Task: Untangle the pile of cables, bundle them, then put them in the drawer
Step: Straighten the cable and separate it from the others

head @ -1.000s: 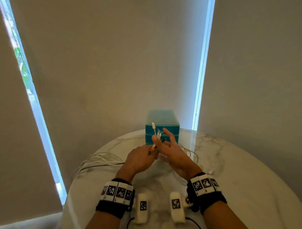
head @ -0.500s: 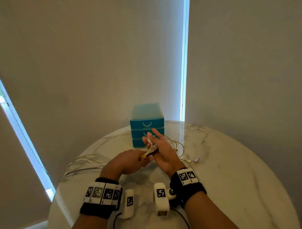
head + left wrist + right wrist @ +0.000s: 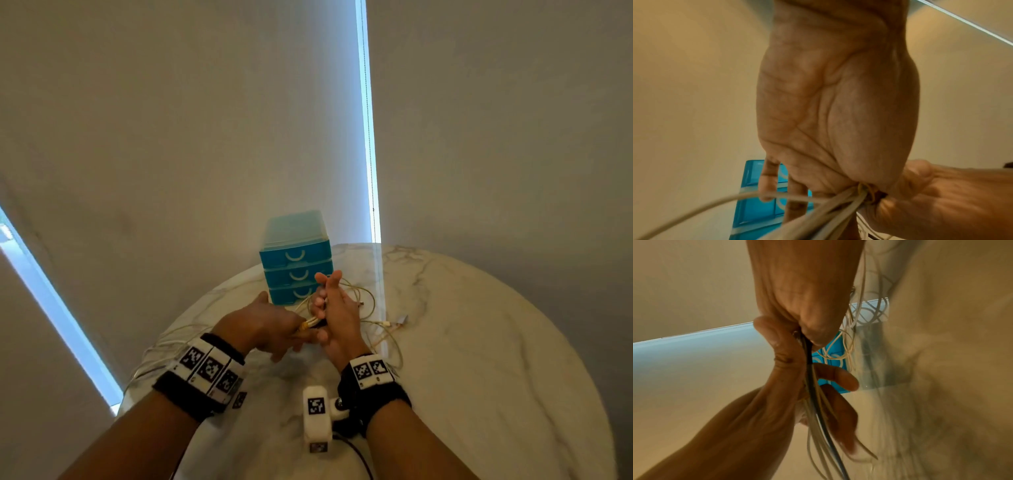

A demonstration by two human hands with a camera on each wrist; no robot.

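Note:
A bundle of pale cables (image 3: 311,323) with one dark cable (image 3: 811,386) is held between both hands, low over the marble table (image 3: 479,342). My left hand (image 3: 274,329) grips the bundle from the left. My right hand (image 3: 329,305) stands edge-on and pinches the same bundle (image 3: 803,337) between thumb and palm, with its long fingers pointing up. In the left wrist view the cables (image 3: 838,204) fan out below my left palm. The blue three-drawer unit (image 3: 296,263) stands just behind the hands with all drawers closed.
Loose cable loops (image 3: 370,308) with plugs (image 3: 400,320) lie on the table right of my hands. More white cable (image 3: 161,346) trails to the left edge. Blinds and a bright window gap (image 3: 368,137) stand behind the table.
The cable ends stood upright in front of the drawers; now the bundle lies low between the hands. My right hand has turned edge-on. The head view has shifted left.

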